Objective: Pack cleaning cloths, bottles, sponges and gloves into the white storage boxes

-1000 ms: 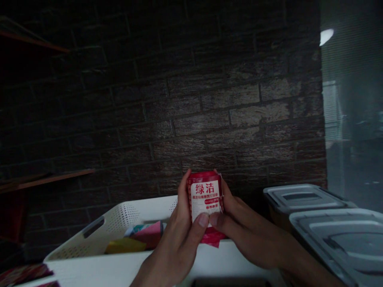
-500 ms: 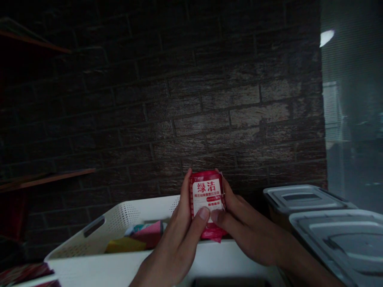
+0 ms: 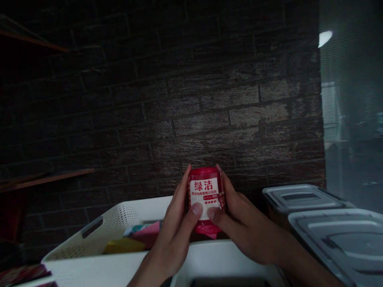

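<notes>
A red pack of garbage bags (image 3: 206, 184) with a white label and red printing is held upright between both hands, label facing me. My left hand (image 3: 176, 229) grips its left side, thumb pressed on the lower label. On the opposite side my right hand (image 3: 245, 227) wraps round the pack, its thumb also on the label. The fingers behind the pack are mostly hidden. Just beyond and left of my left hand is a white perforated basket (image 3: 92, 259), holding a yellow item (image 3: 124, 246) and a pink item (image 3: 151, 230).
A white container (image 3: 221, 257) stands below the hands. To the right are two boxes with a farther grey lid (image 3: 323, 203) and a nearer grey lid (image 3: 353, 243). Behind rises a dark brick wall (image 3: 191, 99); a shelf (image 3: 50, 177) juts in at left.
Both hands have shifted the pack slightly left and up, and it stands a little more upright. The grip is the same. More of the white container below shows.
</notes>
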Demonstrator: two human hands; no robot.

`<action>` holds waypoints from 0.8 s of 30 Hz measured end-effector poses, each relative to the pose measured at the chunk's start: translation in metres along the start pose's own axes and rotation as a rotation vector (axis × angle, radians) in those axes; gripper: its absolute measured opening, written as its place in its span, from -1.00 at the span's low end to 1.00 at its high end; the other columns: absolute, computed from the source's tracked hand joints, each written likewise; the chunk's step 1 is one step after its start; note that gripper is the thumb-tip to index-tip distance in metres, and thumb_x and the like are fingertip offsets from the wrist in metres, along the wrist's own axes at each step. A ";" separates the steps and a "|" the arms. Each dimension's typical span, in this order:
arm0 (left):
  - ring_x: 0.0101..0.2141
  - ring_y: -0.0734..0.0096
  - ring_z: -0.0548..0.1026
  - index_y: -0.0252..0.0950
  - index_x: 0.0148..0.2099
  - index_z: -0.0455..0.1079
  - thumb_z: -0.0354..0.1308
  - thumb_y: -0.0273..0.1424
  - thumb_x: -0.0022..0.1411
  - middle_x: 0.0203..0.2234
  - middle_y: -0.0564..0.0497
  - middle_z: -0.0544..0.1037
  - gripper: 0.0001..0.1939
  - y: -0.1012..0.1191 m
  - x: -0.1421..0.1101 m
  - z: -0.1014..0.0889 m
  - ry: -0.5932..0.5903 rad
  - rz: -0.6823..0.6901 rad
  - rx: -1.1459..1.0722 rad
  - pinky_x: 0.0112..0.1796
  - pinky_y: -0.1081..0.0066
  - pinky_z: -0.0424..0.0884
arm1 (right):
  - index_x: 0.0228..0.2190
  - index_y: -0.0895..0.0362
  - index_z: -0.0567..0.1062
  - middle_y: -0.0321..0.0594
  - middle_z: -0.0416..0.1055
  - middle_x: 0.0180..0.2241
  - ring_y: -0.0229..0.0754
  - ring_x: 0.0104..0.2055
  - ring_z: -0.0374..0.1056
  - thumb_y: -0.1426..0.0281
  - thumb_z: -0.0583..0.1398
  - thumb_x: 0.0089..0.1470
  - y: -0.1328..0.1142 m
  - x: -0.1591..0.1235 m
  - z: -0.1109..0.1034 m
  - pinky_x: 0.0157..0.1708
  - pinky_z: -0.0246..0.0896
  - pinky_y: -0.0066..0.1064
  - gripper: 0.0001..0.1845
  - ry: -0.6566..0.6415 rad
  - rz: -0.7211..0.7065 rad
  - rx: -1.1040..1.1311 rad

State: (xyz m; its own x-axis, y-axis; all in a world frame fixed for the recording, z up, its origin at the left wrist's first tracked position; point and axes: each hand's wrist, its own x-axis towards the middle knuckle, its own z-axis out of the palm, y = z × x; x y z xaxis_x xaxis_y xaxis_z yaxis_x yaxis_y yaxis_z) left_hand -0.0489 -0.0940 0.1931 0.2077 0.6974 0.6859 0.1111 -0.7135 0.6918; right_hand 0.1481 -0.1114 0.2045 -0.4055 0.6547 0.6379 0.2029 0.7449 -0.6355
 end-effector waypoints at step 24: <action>0.25 0.00 0.40 -0.04 0.43 0.13 0.28 -0.22 0.32 0.33 -0.11 0.34 -0.29 0.001 0.013 0.003 0.127 -0.016 -0.258 0.17 0.10 0.45 | 0.40 -0.11 0.13 -0.20 0.22 0.37 -0.06 0.30 0.29 0.26 0.24 0.32 0.010 0.007 0.004 0.34 0.14 -0.08 -0.27 0.063 -0.060 0.447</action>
State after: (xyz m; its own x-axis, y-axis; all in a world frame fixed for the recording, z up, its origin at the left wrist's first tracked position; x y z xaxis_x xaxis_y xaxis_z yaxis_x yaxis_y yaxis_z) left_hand -0.0434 -0.0859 0.2015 0.0825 0.7230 0.6859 -0.1413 -0.6728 0.7262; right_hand 0.1440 -0.1002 0.2014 -0.3474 0.6286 0.6959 -0.2301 0.6623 -0.7131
